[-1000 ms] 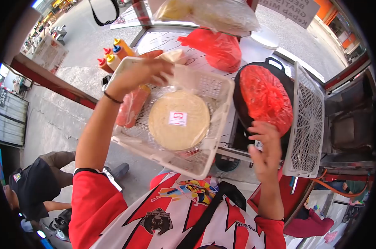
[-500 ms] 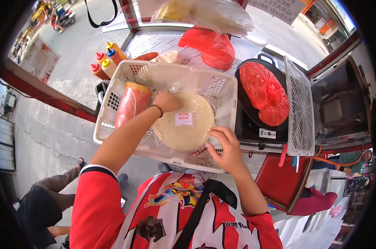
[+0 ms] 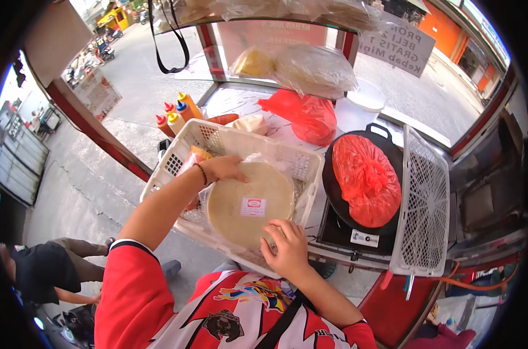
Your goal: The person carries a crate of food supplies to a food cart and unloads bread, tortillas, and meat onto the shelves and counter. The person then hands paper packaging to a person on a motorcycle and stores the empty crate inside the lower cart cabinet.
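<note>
Changes since the earlier frame, half a second before:
- Left hand: formerly bunched at the left margin of the flatbread pack; now laid across the pack's far-left part, fingers extended.
- Right hand: formerly at the pack's right margin; now at its near-right margin, in front of the printed label.
- Pink packet with orange end: largely visible before; now mostly covered by the left forearm.
- View: more of the stall's upper part and of the lettered sign now shows.

Flatbread pack: one; round, pale, in clear plastic, label uppermost. Location: white basket, middle, toward the near edge. Whether it rests on the basket floor or is slightly raised cannot be told.

Position to the hands: pack between the two, left hand over its far-left part, right fingertips at its near-right margin.

Left grip: fingers lying on the wrapping, thumb not clearly seen; whether any plastic is pinched cannot be told.
Right grip: fingers curved, thumb parted from forefinger, a gap between.

Adjoining items: squeeze bottles, beyond the basket's far-left corner; red bag on black pan, past the basket's right edge.
</note>
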Available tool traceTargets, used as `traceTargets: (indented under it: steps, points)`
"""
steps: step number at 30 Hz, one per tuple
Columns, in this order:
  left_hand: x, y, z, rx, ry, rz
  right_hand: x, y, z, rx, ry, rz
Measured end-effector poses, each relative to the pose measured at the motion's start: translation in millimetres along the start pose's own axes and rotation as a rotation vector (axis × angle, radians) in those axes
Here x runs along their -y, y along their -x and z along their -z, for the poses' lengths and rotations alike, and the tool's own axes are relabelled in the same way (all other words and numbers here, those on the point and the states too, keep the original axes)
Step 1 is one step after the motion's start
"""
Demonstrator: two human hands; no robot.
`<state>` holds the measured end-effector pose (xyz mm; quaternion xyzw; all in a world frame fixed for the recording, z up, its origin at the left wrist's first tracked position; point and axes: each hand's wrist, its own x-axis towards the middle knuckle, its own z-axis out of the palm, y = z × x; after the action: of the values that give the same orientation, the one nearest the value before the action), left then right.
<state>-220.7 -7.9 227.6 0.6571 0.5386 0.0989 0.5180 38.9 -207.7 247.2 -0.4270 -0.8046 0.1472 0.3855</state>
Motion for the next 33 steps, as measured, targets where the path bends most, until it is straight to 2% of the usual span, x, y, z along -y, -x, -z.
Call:
traceTargets:
  steps: [1,4,6,8,11,15,18,20,21,22,24,25,26,27,28,32,33]
  points:
    - [-8.4,5.8,3.2,-0.032,-0.108,0.015,-1.1,0.4,-0.4,0.008,0.003,-0.003]
    - [-74.2,66.6,26.4,-0.264,-0.256,-0.399,-3.8,1.2,-1.6,0.004,-0.009,0.010]
    - [-104.0,93.0,77.8,-0.271,-0.169,-0.218,-4.6,3.1,-2.9,0.002,-0.002,-0.013]
    - [-126.6,107.1,126.5,-0.406,0.237,-0.173,-3.3,0.4,-4.0,-0.007,-0.002,-0.027]
    - [-112.6,77.0,187.9,-0.278,0.994,-0.155,0.8,0.5,-2.2,-0.029,0.008,-0.057]
    - [-59.9,-4.7,251.7,-0.403,1.140,-0.241,1.5,-1.3,-3.7,-0.039,0.016,-0.115]
    - [-16.1,-92.4,295.0,-0.516,1.458,-0.477,8.4,-4.7,-8.2,-0.045,0.046,-0.175]
    - [27.1,-166.0,337.7,-0.840,1.457,-0.367,16.5,-8.1,-7.1,-0.033,0.079,-0.222]
    - [25.3,-165.9,335.3,-0.871,1.491,-0.344,17.9,-8.9,-8.0,-0.034,0.085,-0.229]
    - [24.9,-162.6,333.7,-0.915,1.334,-0.258,20.4,-11.3,-6.7,-0.026,0.094,-0.216]
    - [60.7,-206.8,359.7,-0.646,1.390,-0.335,24.0,-13.5,-3.7,-0.008,0.103,-0.188]
    - [62.7,-204.9,361.1,-0.429,1.364,-0.358,19.8,-9.8,-5.4,-0.017,0.091,-0.187]
    - [55.9,-197.2,355.4,-0.406,1.212,-0.317,19.4,-8.8,-6.2,-0.007,0.111,-0.179]
    - [48.0,-176.3,348.8,-0.432,0.887,-0.317,19.3,-10.9,-4.9,0.006,0.129,-0.176]
    - [42.4,-157.6,342.9,-0.413,0.698,-0.315,20.3,-12.0,-5.5,0.021,0.145,-0.181]
    - [78.7,-55.7,343.6,-0.165,0.603,-0.442,20.0,-13.1,-2.7,-0.013,0.234,-0.156]
    - [82.6,-47.9,331.6,-0.070,0.589,-0.471,27.3,-1.4,-1.7,-0.081,0.246,-0.223]
